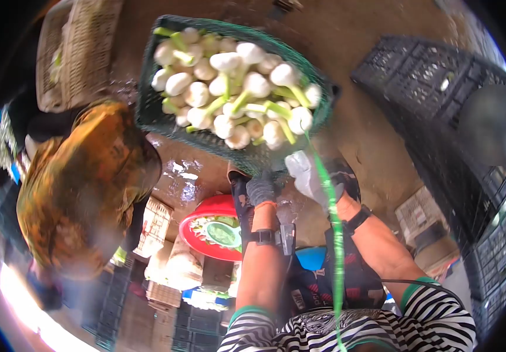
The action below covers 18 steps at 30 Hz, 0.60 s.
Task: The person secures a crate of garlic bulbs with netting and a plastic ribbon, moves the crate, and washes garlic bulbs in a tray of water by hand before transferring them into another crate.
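A green plastic crate (200,142) heaped with white bulbs (223,88) on short green stems lies in front of me, at the top centre. My left hand (261,189), in a grey glove, is at the crate's near edge; its fingers are dark and blurred there. Just right of it, my right hand (334,192) is closed round a whitish, crumpled thing (304,173) near the crate's near right corner. A bright green strap (333,234) runs from the crate's right side down past my right hand to my chest.
At the left a person in an orange-brown top (77,193) bends over. A red basin (206,249) is left of my legs. Black crates (435,82) are stacked at the right. A beige basket (88,53) stands at the upper left.
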Motion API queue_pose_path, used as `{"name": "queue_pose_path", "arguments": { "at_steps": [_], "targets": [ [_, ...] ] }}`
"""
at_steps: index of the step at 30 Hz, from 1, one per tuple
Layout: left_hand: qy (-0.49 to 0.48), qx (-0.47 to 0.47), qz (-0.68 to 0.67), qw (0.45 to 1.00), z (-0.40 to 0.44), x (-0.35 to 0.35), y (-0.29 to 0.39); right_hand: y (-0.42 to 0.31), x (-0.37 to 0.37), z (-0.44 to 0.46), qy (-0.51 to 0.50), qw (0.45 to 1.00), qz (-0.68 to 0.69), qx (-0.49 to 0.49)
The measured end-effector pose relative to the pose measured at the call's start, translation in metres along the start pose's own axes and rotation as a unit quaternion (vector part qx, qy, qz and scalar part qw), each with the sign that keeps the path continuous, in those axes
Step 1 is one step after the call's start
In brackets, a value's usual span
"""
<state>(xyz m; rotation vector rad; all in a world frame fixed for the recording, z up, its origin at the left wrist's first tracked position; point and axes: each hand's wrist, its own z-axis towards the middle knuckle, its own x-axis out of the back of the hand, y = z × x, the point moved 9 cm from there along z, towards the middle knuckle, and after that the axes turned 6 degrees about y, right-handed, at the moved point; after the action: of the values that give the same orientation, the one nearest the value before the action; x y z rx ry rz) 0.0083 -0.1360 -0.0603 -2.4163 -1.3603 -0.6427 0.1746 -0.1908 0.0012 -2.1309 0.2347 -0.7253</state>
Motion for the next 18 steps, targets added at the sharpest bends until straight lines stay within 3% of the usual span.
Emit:
{"name": "queue_pose_path", "arguments": {
  "at_steps": [1, 3, 4, 6, 8, 10, 12, 14, 15, 16, 17, 18],
  "targets": [
    [0.005, -0.015, 0.009, 1.0, -0.007, 0.019, 0.0, -0.01, 0.007, 0.009, -0.016, 1.0, -0.021, 0.01],
    [0.136, -0.042, -0.205, 0.968, -0.008, 0.062, 0.001, -0.027, 0.023, 0.017, -0.047, 0.998, -0.036, 0.038],
    [0.159, -0.002, -0.327, 0.932, -0.009, 0.064, -0.003, -0.035, 0.03, 0.021, -0.063, 0.996, -0.042, 0.052],
    [0.227, 0.052, -0.564, 0.792, -0.013, 0.065, -0.013, -0.044, 0.048, 0.023, -0.069, 0.995, -0.023, 0.07],
    [0.33, 0.041, -0.41, 0.849, -0.042, 0.138, 0.006, -0.041, 0.061, 0.025, -0.107, 0.992, -0.005, 0.074],
    [0.364, 0.005, -0.542, 0.757, -0.057, 0.151, -0.004, -0.051, 0.076, 0.033, -0.141, 0.979, -0.058, 0.134],
    [0.345, -0.01, -0.678, 0.649, -0.058, 0.158, -0.029, -0.036, 0.096, 0.056, -0.151, 0.979, 0.034, -0.135],
    [0.41, 0.02, -0.59, 0.695, -0.051, 0.18, -0.084, -0.042, 0.124, 0.102, -0.027, 0.97, 0.185, -0.152],
    [0.434, 0.051, -0.63, 0.642, -0.031, 0.176, -0.119, -0.048, 0.136, 0.131, 0.049, 0.966, 0.204, -0.154],
    [0.4, 0.107, -0.705, 0.575, -0.005, 0.164, -0.154, -0.076, 0.141, 0.16, 0.065, 0.981, 0.145, -0.11],
    [0.372, 0.164, -0.771, 0.489, 0.018, 0.151, -0.187, -0.106, 0.138, 0.186, 0.089, 0.99, 0.077, -0.074],
    [0.286, 0.239, -0.85, 0.373, 0.041, 0.131, -0.207, -0.133, 0.123, 0.211, 0.078, 0.992, 0.069, -0.067]
  ]
}}
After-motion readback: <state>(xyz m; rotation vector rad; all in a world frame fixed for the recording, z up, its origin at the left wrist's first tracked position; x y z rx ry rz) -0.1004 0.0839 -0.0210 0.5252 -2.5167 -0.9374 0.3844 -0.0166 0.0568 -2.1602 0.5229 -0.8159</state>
